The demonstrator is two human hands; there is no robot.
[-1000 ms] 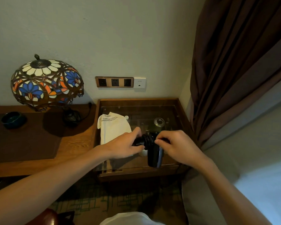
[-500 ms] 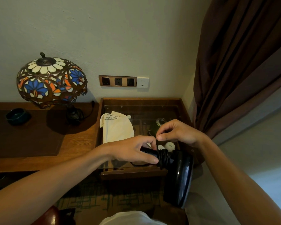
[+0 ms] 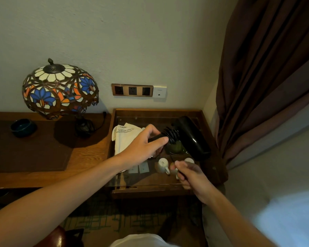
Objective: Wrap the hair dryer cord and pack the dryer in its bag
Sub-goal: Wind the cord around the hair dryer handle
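My left hand [image 3: 144, 146] grips the handle of the black hair dryer [image 3: 190, 137], held above the glass-topped side table [image 3: 158, 111]. Several turns of black cord [image 3: 171, 135] are coiled round the handle next to my fingers. A free length of cord runs down to my right hand [image 3: 190, 172], which pinches its end lower right of the dryer. The cream cloth bag [image 3: 124, 138] with printed text lies on the glass at the back left, partly hidden by my left hand.
Under the glass sit white cups [image 3: 163, 165] and a green jar [image 3: 176, 148]. A stained-glass lamp [image 3: 60, 89] and a dark bowl [image 3: 22, 127] stand on the desk to the left. Wall sockets [image 3: 132, 90] are behind; a brown curtain [image 3: 268, 77] hangs right.
The dryer has swung up and back, its body now pointing away over the table. My right hand dropped from above the handle to below it, drawing the cord down.
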